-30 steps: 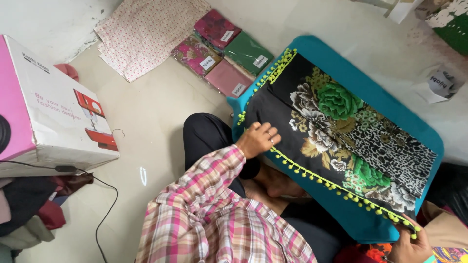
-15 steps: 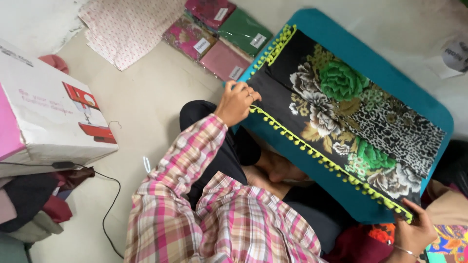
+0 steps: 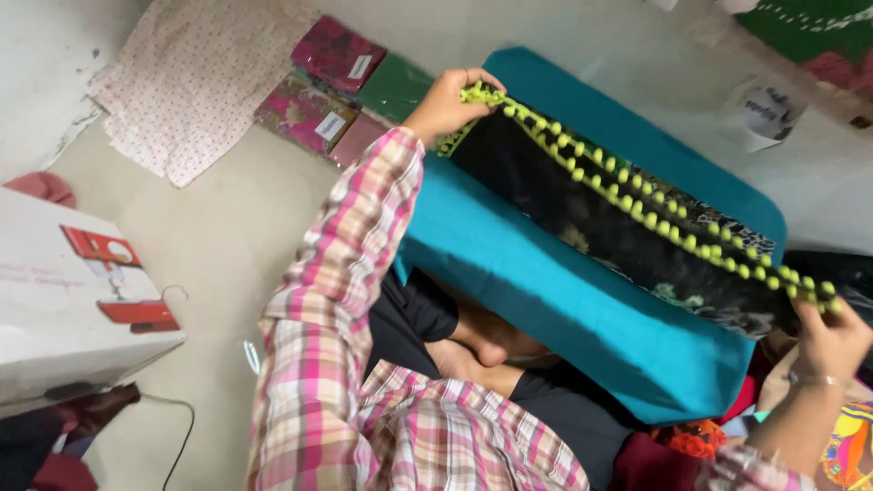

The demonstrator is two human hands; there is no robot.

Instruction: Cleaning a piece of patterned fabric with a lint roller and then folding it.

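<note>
The left hand (image 3: 447, 107) is closed on one corner of a dark flowered cloth (image 3: 582, 218), pinching the edge where a row of yellow-green bobbles (image 3: 637, 205) runs, and the right hand (image 3: 832, 341) grips the far end of that same trimmed edge. Half a second ago the cloth lay spread flat, pattern up, across the teal cushion (image 3: 564, 300), with the bobbled edge along the near side by the person's lap. Now that edge has been lifted and carried over toward the far side, so the cloth is doubled on itself: its darker underside faces up and a broad strip of bare teal shows where the print was. The trim hangs stretched in a straight line between the two hands, raised off the cushion. By the look of it the cloth is being folded in half lengthwise, and the fold is partway over, not yet laid down. Beyond the left hand, wrapped fabric packets (image 3: 332, 100) lie on the floor (image 3: 218, 236), and a white box (image 3: 73, 300) sits at the left.
</note>
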